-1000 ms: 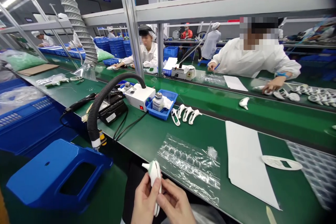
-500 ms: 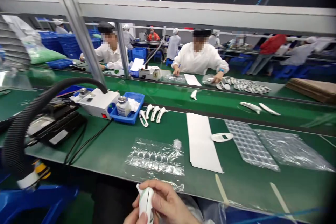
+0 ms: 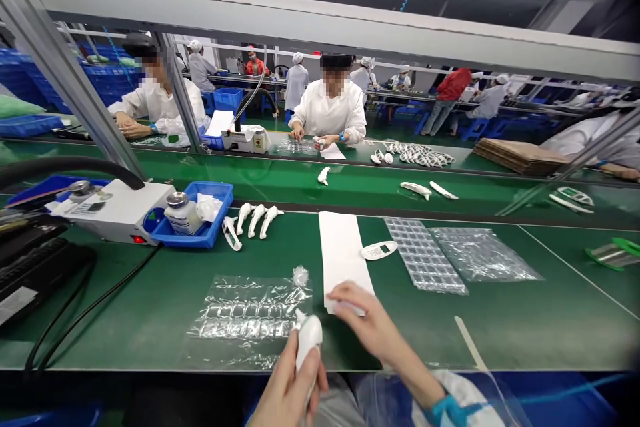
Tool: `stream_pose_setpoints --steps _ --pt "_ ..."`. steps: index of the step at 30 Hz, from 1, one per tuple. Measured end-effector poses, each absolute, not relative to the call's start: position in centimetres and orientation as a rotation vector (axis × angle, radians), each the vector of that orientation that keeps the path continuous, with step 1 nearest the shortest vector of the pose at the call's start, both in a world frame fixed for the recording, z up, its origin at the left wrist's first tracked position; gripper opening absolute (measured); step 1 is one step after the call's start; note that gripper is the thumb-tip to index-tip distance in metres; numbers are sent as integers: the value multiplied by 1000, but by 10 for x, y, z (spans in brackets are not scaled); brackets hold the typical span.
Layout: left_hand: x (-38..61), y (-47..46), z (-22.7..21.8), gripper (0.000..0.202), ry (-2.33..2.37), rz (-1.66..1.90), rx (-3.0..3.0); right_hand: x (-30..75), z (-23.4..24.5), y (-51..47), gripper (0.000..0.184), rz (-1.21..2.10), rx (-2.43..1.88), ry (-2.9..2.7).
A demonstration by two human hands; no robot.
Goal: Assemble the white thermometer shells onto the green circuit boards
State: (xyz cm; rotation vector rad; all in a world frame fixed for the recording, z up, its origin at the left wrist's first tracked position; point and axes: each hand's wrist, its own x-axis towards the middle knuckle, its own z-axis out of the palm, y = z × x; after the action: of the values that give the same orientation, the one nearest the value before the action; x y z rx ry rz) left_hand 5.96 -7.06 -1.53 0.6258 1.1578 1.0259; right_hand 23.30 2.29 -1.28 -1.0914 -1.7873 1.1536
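Observation:
My left hand (image 3: 295, 380) is closed around a white handheld plastic housing (image 3: 310, 337), shaped like an ear thermometer, its narrow tip pointing up and left. Empty as far as I can see, my right hand (image 3: 367, 320) hovers at the near end of a white paper sheet (image 3: 345, 247), fingers apart and slightly blurred. Beside the paper lies a white oval cover (image 3: 379, 250) with cut-outs. A clear plastic sheet with small square pockets (image 3: 250, 313) is spread left of the paper, and a small crumpled clear piece (image 3: 301, 276) rests on its corner.
Several white housings (image 3: 257, 220) lie by a blue tray (image 3: 210, 235) holding a bottle. A white box (image 3: 117, 213) with a black hose stands left. Clear blister sheets (image 3: 425, 257) and a bag (image 3: 480, 253) lie right. Across the green belt (image 3: 280, 177), co-workers sit.
My right hand has left the housing and moved right to the paper. The left hand keeps the housing, now raised over the table's edge. The view has swung right.

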Motion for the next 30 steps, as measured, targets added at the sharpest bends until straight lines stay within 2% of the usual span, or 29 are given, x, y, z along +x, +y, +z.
stream_pose_setpoints --steps 2,4,10,14,20,25,30 --pt "71 -44 -9 39 1076 1077 691 258 -24 50 19 917 -1185 -1876" --pt "81 -21 -7 41 1110 1125 758 272 -36 67 16 830 -1253 -1943" --pt "96 11 -24 40 1259 1123 877 266 -47 69 8 814 -1336 -1971" --pt "99 12 -27 38 1281 1122 864 258 -46 68 11 780 -1382 -1922" --pt "98 14 -17 41 1187 1148 755 266 -30 65 18 905 -1315 -1784" --pt "89 8 3 52 1037 1146 655 240 16 36 21 1279 -1072 -1590" --pt "83 -4 7 52 986 1135 520 207 32 25 16 1211 -1032 -1714"
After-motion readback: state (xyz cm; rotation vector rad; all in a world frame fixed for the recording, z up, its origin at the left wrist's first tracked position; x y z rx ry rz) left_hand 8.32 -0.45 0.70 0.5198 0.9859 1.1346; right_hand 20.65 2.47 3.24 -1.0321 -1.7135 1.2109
